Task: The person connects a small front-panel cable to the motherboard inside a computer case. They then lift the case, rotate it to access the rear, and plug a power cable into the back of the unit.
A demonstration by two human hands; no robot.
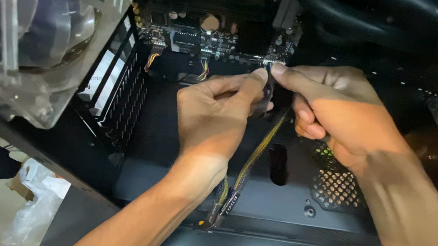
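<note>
Both hands pinch a connector (267, 83) just below the motherboard (210, 37): left hand (213, 117) under it, right hand (334, 112) beside. A sleeved cable (255, 150) (yellow-flecked) trails down from it. A clear fan (27, 17) sits left of the motherboard.

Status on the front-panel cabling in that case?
Done: two small plugs already sit on the board's bottom-edge headers. In hand: left hand and right hand pinch a black connector on the braided cable at the header row. Left: whether it is seated cannot be told.
</note>
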